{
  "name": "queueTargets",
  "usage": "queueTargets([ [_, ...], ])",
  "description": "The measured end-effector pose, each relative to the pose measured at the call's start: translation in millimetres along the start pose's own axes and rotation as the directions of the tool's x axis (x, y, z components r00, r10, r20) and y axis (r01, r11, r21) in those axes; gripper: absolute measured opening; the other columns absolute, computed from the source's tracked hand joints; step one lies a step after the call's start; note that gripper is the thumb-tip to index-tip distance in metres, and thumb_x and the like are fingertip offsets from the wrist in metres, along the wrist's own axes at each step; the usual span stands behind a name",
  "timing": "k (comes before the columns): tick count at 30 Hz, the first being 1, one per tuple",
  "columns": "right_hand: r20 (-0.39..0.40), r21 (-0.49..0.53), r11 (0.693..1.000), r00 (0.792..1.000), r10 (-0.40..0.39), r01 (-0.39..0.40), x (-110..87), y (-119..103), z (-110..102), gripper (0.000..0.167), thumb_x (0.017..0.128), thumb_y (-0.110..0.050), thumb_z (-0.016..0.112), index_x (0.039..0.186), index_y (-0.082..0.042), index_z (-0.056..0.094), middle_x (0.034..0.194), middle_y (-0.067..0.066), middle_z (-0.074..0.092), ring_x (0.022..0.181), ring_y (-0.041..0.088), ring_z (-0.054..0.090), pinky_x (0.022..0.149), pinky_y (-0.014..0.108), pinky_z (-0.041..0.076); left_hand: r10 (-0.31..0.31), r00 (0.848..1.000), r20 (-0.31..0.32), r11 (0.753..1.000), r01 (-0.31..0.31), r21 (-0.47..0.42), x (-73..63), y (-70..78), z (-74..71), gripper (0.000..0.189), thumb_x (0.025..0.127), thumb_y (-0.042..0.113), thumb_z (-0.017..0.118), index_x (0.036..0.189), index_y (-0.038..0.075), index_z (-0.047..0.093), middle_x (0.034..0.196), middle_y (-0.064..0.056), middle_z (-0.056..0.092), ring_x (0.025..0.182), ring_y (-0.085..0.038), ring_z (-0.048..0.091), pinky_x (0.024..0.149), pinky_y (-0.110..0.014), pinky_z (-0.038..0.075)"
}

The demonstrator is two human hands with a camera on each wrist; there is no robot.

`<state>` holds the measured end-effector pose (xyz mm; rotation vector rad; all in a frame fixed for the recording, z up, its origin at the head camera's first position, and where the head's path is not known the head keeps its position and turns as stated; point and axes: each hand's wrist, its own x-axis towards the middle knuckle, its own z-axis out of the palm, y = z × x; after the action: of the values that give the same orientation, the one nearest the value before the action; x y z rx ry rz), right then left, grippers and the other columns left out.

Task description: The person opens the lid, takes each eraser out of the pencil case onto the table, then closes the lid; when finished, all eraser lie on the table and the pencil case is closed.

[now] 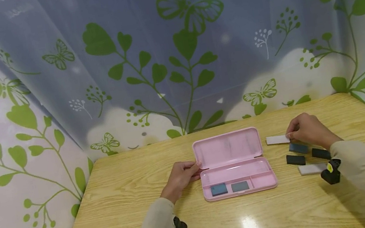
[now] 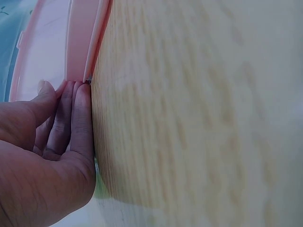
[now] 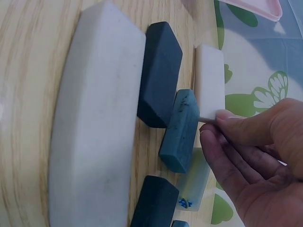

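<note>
An open pink pencil case lies on the table with its lid tilted back. My left hand holds the left edge of the lid near the hinge, thumb on its inner face. Two flat blue-grey erasers, one bluer and the other greyer, lie in the front compartments. To the right of the case, my right hand pinches the end of a slim white eraser between thumb and fingers. Close below that hand are a blue eraser and two dark erasers.
A second, longer white eraser lies nearest the right wrist. A translucent block with a blue mark shows beside the blue eraser in the right wrist view. Behind the wooden table hangs a leaf-and-butterfly curtain.
</note>
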<state>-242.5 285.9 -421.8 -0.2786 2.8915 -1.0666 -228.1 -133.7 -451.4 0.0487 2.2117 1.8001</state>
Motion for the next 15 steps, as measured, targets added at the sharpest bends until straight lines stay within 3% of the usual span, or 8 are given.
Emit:
queueTargets([
  [7,-0.005,-0.029,1.0,1.0,-0.008,0.008,0.5,-0.4,-0.7,0.011,0.093,-0.004,0.071,0.086,0.004,0.075,0.075,0.006,0.071,0.068,0.022,0.065,0.062,0.039,0.056,-0.006,1.0,-0.007,1.0,0.006,0.0,3.4,-2.1,0.5,0.03,0.102,0.016,0.064,0.119,-0.007,0.072,0.105,-0.017,0.074,0.088,-0.014,0.072,0.081,-0.028,0.062],
  [15,-0.073,-0.062,0.998,0.997,-0.028,0.023,-1.6,-5.7,-2.4,0.011,0.091,-0.006,0.071,0.086,0.002,0.077,0.079,0.004,0.071,0.069,0.017,0.062,0.065,0.04,0.056,-0.013,1.0,-0.007,1.0,0.013,0.003,4.1,-3.0,-0.1,0.029,0.101,0.016,0.065,0.118,-0.007,0.072,0.104,-0.016,0.075,0.088,-0.013,0.072,0.08,-0.027,0.062],
])
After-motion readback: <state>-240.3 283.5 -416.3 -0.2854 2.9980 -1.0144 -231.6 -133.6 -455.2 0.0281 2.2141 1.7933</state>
